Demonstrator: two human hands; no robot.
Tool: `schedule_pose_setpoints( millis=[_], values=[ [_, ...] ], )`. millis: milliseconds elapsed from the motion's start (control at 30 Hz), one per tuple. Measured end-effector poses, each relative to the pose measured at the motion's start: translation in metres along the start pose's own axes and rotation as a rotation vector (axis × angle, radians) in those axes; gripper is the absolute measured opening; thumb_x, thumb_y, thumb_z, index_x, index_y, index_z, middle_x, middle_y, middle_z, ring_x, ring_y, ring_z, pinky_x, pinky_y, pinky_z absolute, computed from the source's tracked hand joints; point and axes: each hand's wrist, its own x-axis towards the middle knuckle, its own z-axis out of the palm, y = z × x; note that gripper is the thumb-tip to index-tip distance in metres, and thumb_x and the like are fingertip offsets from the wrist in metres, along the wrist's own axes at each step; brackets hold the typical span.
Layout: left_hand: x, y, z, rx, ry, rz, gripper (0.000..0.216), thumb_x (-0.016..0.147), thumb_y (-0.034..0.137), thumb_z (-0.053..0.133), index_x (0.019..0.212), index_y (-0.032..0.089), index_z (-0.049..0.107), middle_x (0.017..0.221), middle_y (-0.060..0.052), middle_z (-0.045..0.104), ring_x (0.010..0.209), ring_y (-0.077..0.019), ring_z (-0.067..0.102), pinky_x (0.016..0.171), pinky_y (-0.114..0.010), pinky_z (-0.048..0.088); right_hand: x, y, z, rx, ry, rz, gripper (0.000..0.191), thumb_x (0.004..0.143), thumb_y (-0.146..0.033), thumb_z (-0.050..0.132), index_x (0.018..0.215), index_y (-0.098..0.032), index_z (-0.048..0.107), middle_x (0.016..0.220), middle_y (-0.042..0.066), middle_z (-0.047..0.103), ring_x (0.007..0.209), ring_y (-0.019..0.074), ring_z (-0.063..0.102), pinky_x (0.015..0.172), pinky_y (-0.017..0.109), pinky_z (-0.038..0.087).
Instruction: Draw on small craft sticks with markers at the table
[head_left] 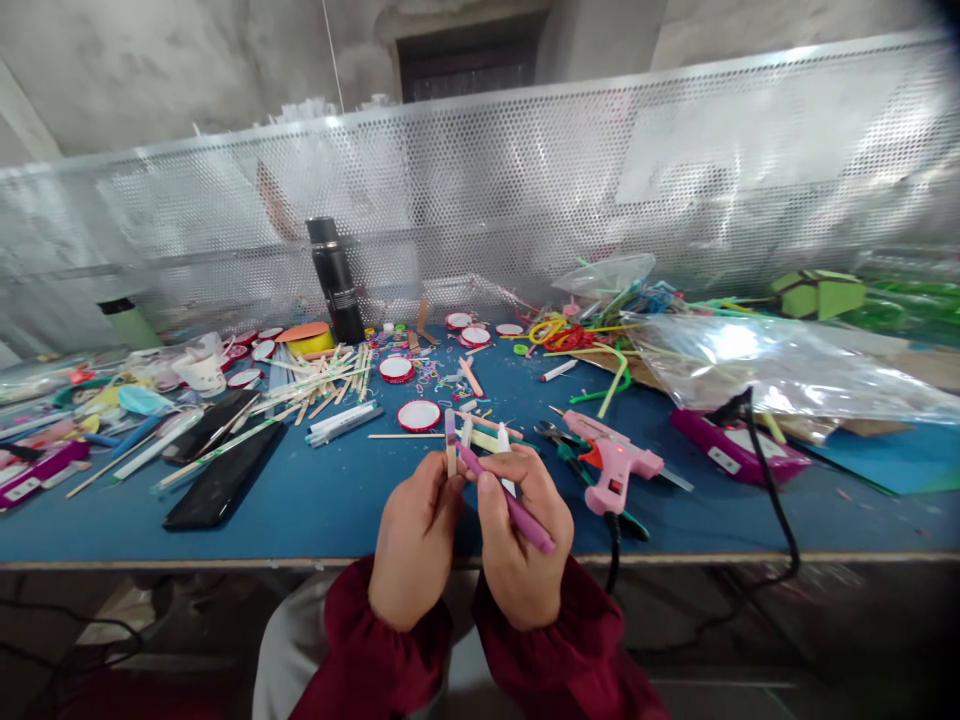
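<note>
My left hand pinches a short wooden craft stick upright near the table's front edge; its upper part is coloured purple. In my right hand is a purple marker, held like a pen, with its tip at the stick. Just behind my right fingers lies a white pen or cap, partly hidden. A round white disc with a red rim lies just beyond my left hand. To the right of my hands rests a pink hot glue gun, beside dark-handled pliers.
Loose craft sticks, markers and a black phone-like slab lie to the left. A black bottle stands at the back. Clear plastic bags, a purple power strip and a black cable are on the right.
</note>
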Motion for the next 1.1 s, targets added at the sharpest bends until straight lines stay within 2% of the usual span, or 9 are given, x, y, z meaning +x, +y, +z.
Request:
schedule_pose_setpoints(
  millis=[133,300,1100],
  values=[
    [0.0003,-0.0009,-0.0002,-0.012,0.004,-0.003,0.022,0.104,0.036,0.046,0.088,0.022,0.052,0.081,0.001,0.058,0.077,-0.0165,0.052,0.073,-0.027,0.039,-0.0001,-0.0008,-0.0001,-0.007,-0.025,-0.016,0.01,0.095,-0.016,0.058,0.095,-0.024,0.064,0.085,-0.001,0.07,0.08,0.0175,0.066,0.102,0.047,0.045],
    [0.0004,-0.0011,0.0003,-0.009,0.003,-0.004,0.023,0.105,0.037,0.045,0.089,0.022,0.053,0.084,0.0,0.059,0.077,-0.016,0.051,0.071,-0.027,0.038,0.0001,-0.0006,0.0,0.001,-0.001,0.0,0.01,0.094,-0.017,0.058,0.095,-0.024,0.064,0.086,0.0,0.07,0.082,0.0183,0.066,0.097,0.044,0.048],
    [0.0003,-0.0012,-0.0002,-0.008,0.006,-0.001,0.022,0.105,0.035,0.046,0.088,0.022,0.051,0.08,0.001,0.057,0.079,-0.0161,0.053,0.074,-0.027,0.039,-0.0009,-0.0003,0.0001,0.033,-0.033,0.015,0.012,0.094,-0.015,0.058,0.097,-0.025,0.063,0.087,-0.001,0.068,0.084,0.0176,0.064,0.097,0.044,0.047]
  ],
)
